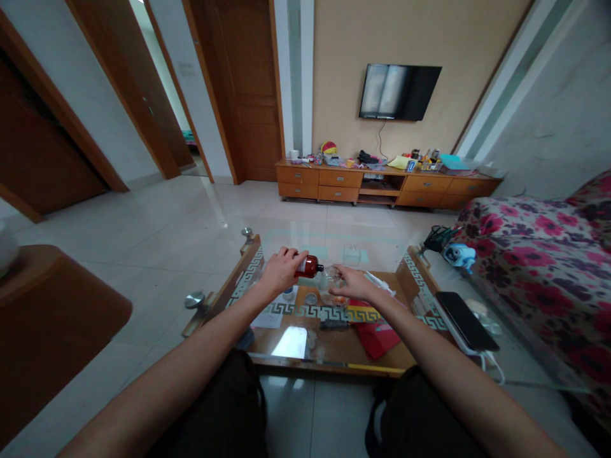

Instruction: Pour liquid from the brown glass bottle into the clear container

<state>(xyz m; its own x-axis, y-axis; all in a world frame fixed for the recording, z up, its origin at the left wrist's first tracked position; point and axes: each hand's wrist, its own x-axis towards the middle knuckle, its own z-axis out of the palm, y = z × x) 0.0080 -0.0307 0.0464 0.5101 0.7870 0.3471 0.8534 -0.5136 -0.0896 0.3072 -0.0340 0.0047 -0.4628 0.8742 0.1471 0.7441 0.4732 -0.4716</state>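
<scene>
My left hand (282, 270) is closed around a reddish-brown bottle (308, 266) with a black neck. The bottle lies tipped almost level, its neck pointing right. At that neck is a clear jar (329, 284), and the fingers of my right hand (352, 284) curl about its right side. Both are over the glass coffee table. Whether any liquid passes between bottle and jar is too small to tell. A small round clear lid or dish (310, 299) sits left of the jar.
A square clear glass dish (352, 254) stands farther back on the table. On the right are a black phone (468, 321) with a white cable, a blue-and-white packet (459, 256) and a dark pen holder (435, 238). A flowered sofa (534, 254) borders the right side.
</scene>
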